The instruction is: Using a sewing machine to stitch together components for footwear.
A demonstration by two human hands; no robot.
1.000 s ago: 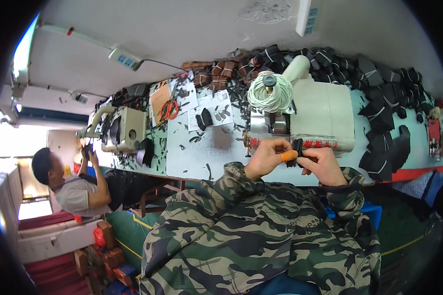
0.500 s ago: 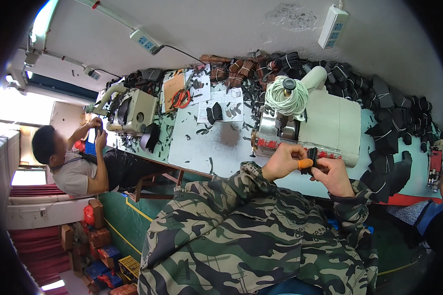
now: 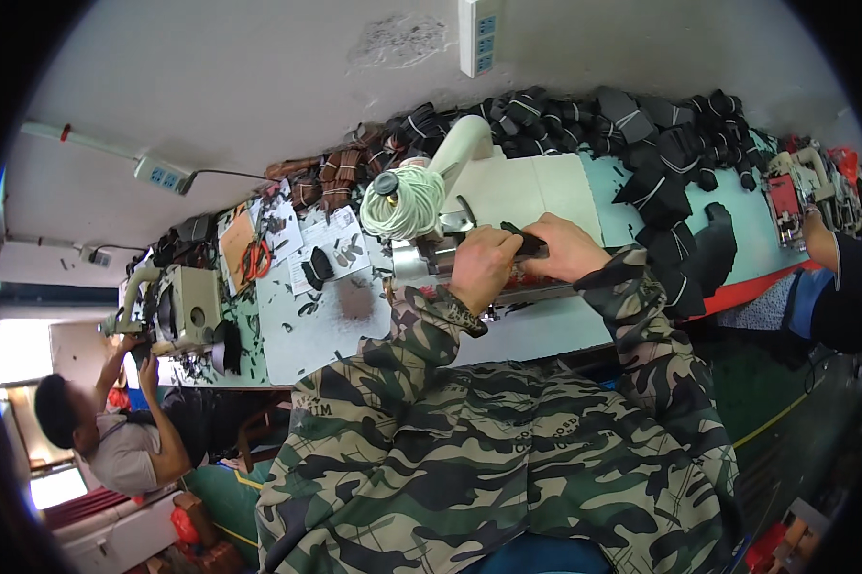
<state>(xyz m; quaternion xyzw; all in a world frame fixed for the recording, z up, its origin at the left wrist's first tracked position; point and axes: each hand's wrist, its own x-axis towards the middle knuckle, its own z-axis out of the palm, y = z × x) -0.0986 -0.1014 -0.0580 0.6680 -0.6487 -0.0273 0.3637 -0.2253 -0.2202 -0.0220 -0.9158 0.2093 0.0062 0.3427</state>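
Both of my hands are raised in front of a cream machine [image 3: 536,187], over its front edge. My left hand [image 3: 482,270] is closed with curled fingers on one end of a small black bundle of pieces [image 3: 523,238]. At the bundle's other end, my right hand [image 3: 567,249] grips it between thumb and fingers. The fingers hide much of the bundle. Just left of and beyond my hands, a coil of pale green cord [image 3: 404,203] hangs on the machine, above its metal part.
Dark bundles tied with bands [image 3: 661,191] heap along the wall and right side, brown bundles [image 3: 338,177] farther left. Red-handled pliers [image 3: 256,258], a paper sheet [image 3: 340,230] and black scraps lie leftward. One person [image 3: 115,430] works at another machine [image 3: 184,308]; another sits right.
My hands have moved forward, closer to the machine, with the black bundle still between them. The view has swung to the right. At the left, the other person's hands are lower, by their machine.
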